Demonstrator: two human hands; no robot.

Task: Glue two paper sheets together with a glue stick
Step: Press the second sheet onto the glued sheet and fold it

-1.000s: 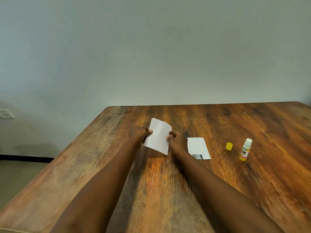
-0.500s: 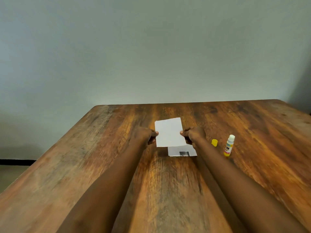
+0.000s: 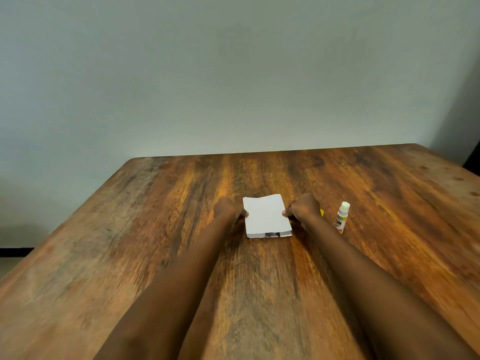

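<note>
- Left hand (image 3: 228, 210) is curled into a loose fist, thumb and fingers pinched together on the left edge of the top sheet (image 3: 266, 216).
- Right hand (image 3: 302, 209) mirrors it at the sheet's three o'clock side, fingers closed on the right edge, knuckles up.
- The top sheet, plain white, sits over the bottom sheet (image 3: 270, 234), almost square with it. Whether it is pressed flat or hovering just above, I cannot tell.
- Only a thin strip of the bottom sheet peeks out along the near edge, at the top sheet's six o'clock, with a dark printed patch on it.
- Both sheets lie near the middle of the table (image 3: 181, 255), with both forearms stretched out towards them.
- Glue stick (image 3: 342, 217) stands upright at three o'clock from the right hand, near it but apart, uncapped, its white tip showing over a white and yellow label.
- Yellow cap (image 3: 322, 212) is a sliver between the right hand and the glue stick, mostly hidden behind the hand.
- The table is dark, streaky wood with worn, paler patches towards its left edge and its far right corner.
- A plain pale grey-green wall (image 3: 233, 74) fills the view at twelve o'clock.
- At nine o'clock, low down, a dark skirting strip (image 3: 15, 252) runs above a bit of pale floor.
</note>
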